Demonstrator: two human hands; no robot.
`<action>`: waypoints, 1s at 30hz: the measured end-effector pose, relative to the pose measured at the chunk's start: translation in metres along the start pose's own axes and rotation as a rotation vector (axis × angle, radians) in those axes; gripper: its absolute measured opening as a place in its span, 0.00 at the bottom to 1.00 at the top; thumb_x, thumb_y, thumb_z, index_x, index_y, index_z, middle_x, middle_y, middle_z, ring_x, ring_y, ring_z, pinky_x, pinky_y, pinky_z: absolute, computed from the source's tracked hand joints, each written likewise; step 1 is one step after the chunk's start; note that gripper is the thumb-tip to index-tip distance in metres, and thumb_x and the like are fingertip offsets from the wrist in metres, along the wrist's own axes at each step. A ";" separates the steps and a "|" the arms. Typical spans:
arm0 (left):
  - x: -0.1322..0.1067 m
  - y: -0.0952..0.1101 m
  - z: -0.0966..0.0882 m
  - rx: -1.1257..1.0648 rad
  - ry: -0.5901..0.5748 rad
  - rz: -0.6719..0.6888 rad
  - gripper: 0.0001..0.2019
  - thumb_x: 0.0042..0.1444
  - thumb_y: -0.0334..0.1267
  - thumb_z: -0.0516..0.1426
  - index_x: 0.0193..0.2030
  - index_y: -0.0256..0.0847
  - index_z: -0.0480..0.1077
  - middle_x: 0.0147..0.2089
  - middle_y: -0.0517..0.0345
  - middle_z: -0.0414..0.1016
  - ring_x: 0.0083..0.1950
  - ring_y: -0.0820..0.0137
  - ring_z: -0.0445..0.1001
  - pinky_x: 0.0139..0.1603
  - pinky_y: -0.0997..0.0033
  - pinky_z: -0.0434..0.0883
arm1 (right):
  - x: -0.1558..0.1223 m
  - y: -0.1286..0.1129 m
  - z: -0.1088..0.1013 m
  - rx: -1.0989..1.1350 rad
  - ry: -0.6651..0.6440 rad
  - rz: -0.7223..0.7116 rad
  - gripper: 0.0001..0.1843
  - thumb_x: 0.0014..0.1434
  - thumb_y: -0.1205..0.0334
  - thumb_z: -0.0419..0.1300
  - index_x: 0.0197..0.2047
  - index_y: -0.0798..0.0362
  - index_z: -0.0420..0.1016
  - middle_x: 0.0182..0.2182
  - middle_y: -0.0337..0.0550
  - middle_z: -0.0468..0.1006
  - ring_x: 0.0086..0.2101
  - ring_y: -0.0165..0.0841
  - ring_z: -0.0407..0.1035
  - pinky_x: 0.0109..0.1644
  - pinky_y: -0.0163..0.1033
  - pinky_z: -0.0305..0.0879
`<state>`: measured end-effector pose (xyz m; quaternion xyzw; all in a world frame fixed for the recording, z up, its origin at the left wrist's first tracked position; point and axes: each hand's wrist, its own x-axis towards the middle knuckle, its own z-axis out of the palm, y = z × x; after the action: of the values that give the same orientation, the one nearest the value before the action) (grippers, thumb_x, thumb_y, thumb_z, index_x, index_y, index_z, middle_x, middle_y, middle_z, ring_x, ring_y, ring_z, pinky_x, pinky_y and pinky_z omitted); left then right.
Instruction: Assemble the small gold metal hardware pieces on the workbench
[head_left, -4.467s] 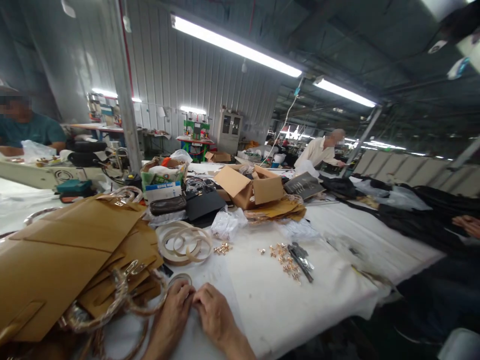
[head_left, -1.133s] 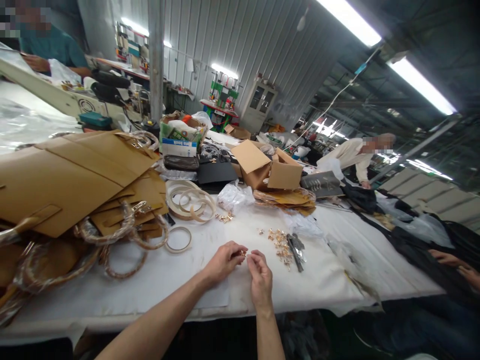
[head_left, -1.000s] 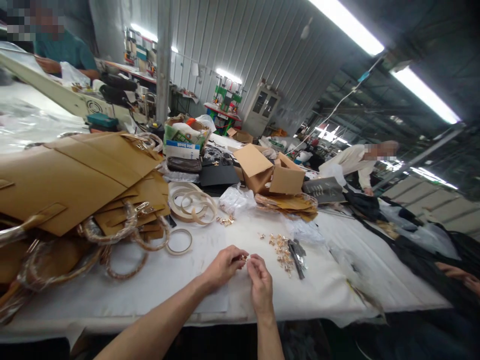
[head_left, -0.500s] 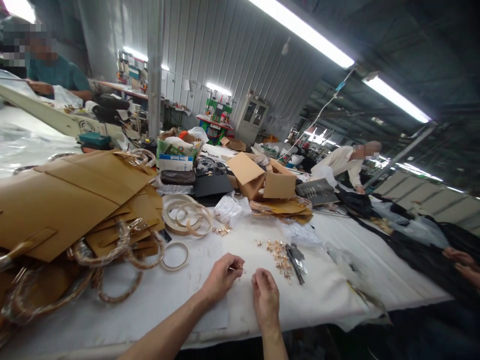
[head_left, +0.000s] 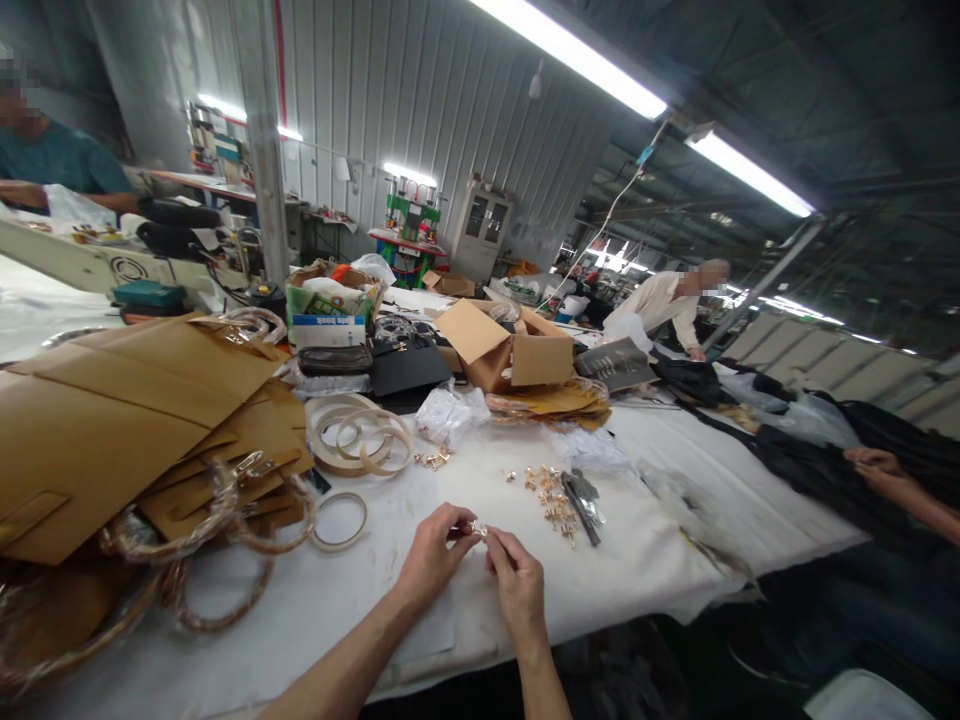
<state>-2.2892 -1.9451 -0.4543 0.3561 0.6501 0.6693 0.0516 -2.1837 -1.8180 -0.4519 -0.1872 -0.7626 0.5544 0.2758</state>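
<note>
Between my two hands is a small shiny metal fitting, pale gold in colour. My left hand pinches it from the left, with thumb and forefinger closed. From the right, my right hand meets it with thumb and forefinger pressed together at its other end; the fingers partly hide it. Several gold metal fittings lie scattered on the white tabletop to the right of my hands. Beside them rests a dark tool with a clear plastic bag. A smaller group of gold fittings lies farther back.
Tan bag panels with plastic-wrapped handles are heaped at the left. Tape rolls lie beside them. An open cardboard box stands at the back. Another person's hand is at the right over black material.
My right hand has moved left and up to meet the left one, and its fingers now touch the fitting. The view has shifted slightly to the right.
</note>
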 end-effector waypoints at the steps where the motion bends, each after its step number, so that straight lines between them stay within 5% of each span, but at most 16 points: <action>1: 0.000 0.002 0.000 0.021 -0.005 0.012 0.05 0.60 0.34 0.63 0.43 0.43 0.76 0.39 0.58 0.75 0.40 0.69 0.78 0.42 0.71 0.77 | 0.000 0.000 0.000 0.000 -0.003 -0.006 0.20 0.65 0.44 0.62 0.45 0.52 0.83 0.26 0.38 0.73 0.28 0.32 0.65 0.34 0.35 0.65; 9: 0.000 0.001 -0.002 0.096 -0.026 0.089 0.07 0.63 0.36 0.63 0.47 0.44 0.81 0.39 0.54 0.80 0.39 0.67 0.79 0.41 0.70 0.75 | -0.001 0.001 0.000 -0.030 0.019 -0.075 0.18 0.64 0.47 0.64 0.46 0.52 0.83 0.31 0.41 0.78 0.28 0.32 0.68 0.34 0.35 0.68; 20: 0.001 0.001 -0.004 0.101 -0.211 0.047 0.12 0.66 0.37 0.60 0.54 0.46 0.79 0.41 0.53 0.78 0.42 0.65 0.78 0.46 0.66 0.74 | -0.004 -0.003 0.001 -0.157 0.086 -0.196 0.15 0.69 0.49 0.58 0.41 0.49 0.81 0.31 0.40 0.76 0.29 0.33 0.70 0.38 0.36 0.68; 30: 0.001 -0.001 -0.001 0.055 -0.232 0.038 0.17 0.66 0.35 0.58 0.60 0.47 0.73 0.49 0.53 0.76 0.45 0.66 0.78 0.50 0.65 0.74 | -0.001 -0.002 0.004 -0.099 0.080 -0.071 0.18 0.69 0.45 0.57 0.42 0.50 0.79 0.29 0.40 0.77 0.28 0.33 0.69 0.36 0.36 0.66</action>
<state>-2.2906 -1.9452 -0.4544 0.4446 0.6509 0.6065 0.1041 -2.1856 -1.8223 -0.4516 -0.1956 -0.7835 0.4980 0.3160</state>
